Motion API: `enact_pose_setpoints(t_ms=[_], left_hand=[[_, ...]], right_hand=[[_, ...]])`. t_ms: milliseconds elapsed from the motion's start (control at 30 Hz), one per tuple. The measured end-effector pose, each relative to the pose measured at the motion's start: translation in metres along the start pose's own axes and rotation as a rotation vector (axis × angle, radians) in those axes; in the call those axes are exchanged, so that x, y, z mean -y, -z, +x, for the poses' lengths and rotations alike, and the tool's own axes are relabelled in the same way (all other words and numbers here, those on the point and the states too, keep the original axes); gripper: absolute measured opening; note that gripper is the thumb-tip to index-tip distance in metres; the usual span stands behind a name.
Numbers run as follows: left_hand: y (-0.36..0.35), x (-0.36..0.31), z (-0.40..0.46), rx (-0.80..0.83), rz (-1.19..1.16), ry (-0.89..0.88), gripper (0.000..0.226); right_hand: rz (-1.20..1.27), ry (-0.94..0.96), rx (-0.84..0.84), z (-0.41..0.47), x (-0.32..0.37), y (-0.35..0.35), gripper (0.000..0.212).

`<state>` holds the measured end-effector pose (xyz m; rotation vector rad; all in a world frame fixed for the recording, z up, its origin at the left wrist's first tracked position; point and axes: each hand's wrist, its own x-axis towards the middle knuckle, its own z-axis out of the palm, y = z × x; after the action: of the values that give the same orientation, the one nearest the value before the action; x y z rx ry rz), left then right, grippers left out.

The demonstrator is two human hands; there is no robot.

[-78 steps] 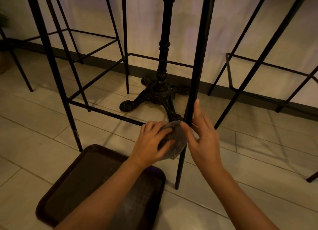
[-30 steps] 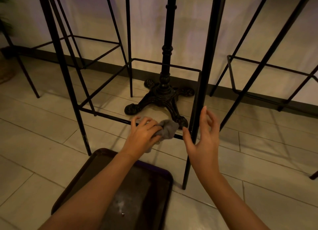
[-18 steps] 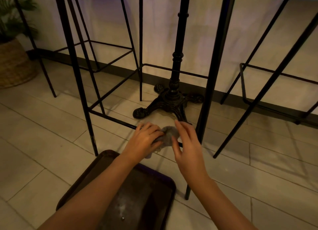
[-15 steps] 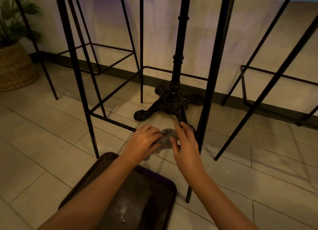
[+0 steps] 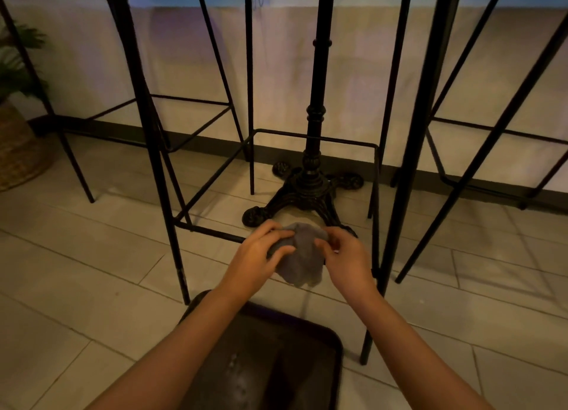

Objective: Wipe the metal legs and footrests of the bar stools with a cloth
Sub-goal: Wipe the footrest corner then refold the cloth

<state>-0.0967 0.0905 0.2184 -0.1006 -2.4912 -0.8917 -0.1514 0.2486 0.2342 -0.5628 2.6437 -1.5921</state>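
Tray (image 5: 307, 348), dark and scuffed, was noted nearest the camera on the pale tiled floor (image 5: 76, 286), partly covered by both forearms. Just beyond it, a grey cloth (image 5: 302, 256) was held between the two hands above the floor. The left hand (image 5: 258, 257) was curled around the cloth's left side, fingers folded over the top of it. The right hand (image 5: 345, 256) was seen pinching the cloth's right edge with bent fingers and thumb. The cloth was bunched at the top and hung loose below, close to the front footrest bar (image 5: 212, 233) of the nearest stool; contact with the bar could not be determined. The stool's front right leg (image 5: 399, 194) stood just beside the right wrist, and the front left leg (image 5: 153, 164) was well apart to the left. An ornate black table base (image 5: 307, 188) was recorded behind the hands, inside the stool's footrest frame. Further stools stood left and right, their thin legs crowding the space. A woven basket (image 5: 18, 151) with a plant was noted at the far left, against the light wall (image 5: 276, 71) and dark skirting.
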Motion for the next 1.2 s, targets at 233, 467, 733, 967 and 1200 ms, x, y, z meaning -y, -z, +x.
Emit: enact_pose_setpoints(t_ms=[233, 467, 733, 967, 1200], left_hand=[[0.03, 0.013, 0.004, 0.011, -0.258, 0.08, 0.023], [0.061, 0.02, 0.016, 0.179, -0.405, 0.231, 0.025], [0.093, 0.009, 0.022, 0.532, -0.522, 0.27, 0.024], [0.101, 0.003, 0.005, 0.62, -0.686, 0.284, 0.022], [0.123, -0.002, 0.014, 0.591, -0.576, 0.195, 0.018]], right_hand=[[-0.001, -0.019, -0.036, -0.006, 0.027, -0.012, 0.01], [0.075, -0.015, 0.003, -0.005, 0.061, -0.015, 0.008], [0.028, -0.026, 0.057, -0.021, 0.075, -0.017, 0.007], [0.027, 0.002, 0.279, -0.027, 0.083, -0.009, 0.019], [0.089, -0.134, 0.574, -0.031, 0.07, 0.001, 0.026]])
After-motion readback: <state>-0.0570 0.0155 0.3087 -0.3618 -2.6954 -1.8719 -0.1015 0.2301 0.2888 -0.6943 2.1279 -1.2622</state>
